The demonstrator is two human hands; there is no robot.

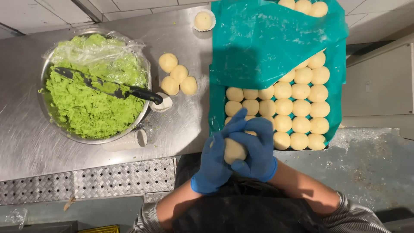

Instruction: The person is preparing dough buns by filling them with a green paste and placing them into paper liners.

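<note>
Head view: both blue-gloved hands, left hand [214,162] and right hand [258,152], are cupped round one pale dough ball [234,150] held between them at the near bench [26,146] edge, each grip wrapped snug, with the bowl of green filling [92,105] off to the left.

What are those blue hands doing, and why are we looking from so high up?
The camera sits on a person's head and looks straight down, so you see their own two hands. The left hand in a blue glove and the right hand in a blue glove cup one pale round dough ball between them. On the shiny steel table stands a metal bowl of green paste with a black-handled knife lying in it. Beside it lie four loose dough balls. On the right, a tray lined with teal plastic sheet holds rows of more dough balls.
</note>
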